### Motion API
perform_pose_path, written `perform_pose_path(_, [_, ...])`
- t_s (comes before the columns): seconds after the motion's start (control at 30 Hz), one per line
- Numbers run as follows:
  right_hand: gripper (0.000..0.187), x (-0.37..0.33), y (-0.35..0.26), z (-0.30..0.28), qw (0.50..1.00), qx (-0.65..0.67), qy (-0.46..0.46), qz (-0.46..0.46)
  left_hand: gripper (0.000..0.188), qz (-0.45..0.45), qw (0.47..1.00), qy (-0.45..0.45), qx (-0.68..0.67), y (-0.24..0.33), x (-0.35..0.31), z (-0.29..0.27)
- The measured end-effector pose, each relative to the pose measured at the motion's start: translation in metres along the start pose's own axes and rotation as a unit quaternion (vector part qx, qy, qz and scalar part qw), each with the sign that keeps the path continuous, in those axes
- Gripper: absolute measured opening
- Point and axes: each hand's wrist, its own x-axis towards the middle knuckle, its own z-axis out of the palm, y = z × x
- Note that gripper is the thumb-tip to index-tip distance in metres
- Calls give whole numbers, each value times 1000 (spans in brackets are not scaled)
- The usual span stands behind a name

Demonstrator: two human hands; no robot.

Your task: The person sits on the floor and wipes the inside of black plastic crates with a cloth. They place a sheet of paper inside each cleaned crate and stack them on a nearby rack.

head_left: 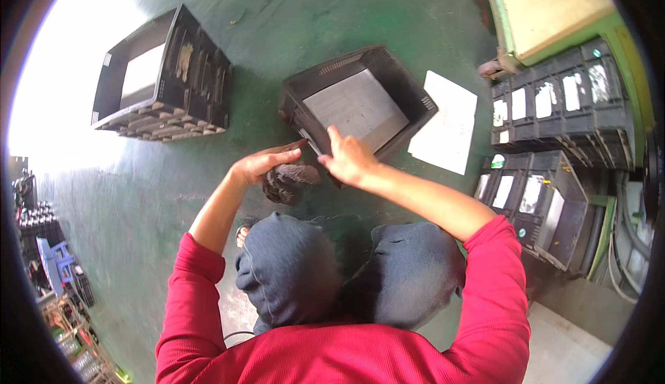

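In front of my knees a black plastic crate (pixel 409 117) rests on the green floor, turned at an angle, with a flat grey sheet or panel (pixel 350 103) inside. My right hand (pixel 352 160) is at its near wall, forefinger over the rim and thumb outside, gripping the wall. A pale strip (pixel 310 143) shows on the outer side, between my hands. My left hand (pixel 267 164) reaches toward that side with its fingertips near the strip. Bunched beneath its palm is a dark brown cloth (pixel 285 184), which it seems to hold; part of the grip is hidden.
Another black crate (pixel 197 72) stands at the far left. White paper (pixel 447 121) lies right of the near crate. More black crates (pixel 554 107) line the right side, by a green-framed table (pixel 554 3) on casters. A blue plastic object (pixel 59 266) is at the left edge.
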Motion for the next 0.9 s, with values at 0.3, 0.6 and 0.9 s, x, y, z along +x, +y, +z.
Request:
perform_pose_path(0.3, [42,80,115,41,991,33,-122,36,57,-21,987,155,-28,-70,23,-17])
perform_pose_path(0.6, [34,118,198,20,955,-153,43,250,58,-39,871,295,391,-23,-19,67])
perform_pose_path(0.9, [42,98,181,-3,964,-218,146,43,46,-28,872,278,401,2,-25,122])
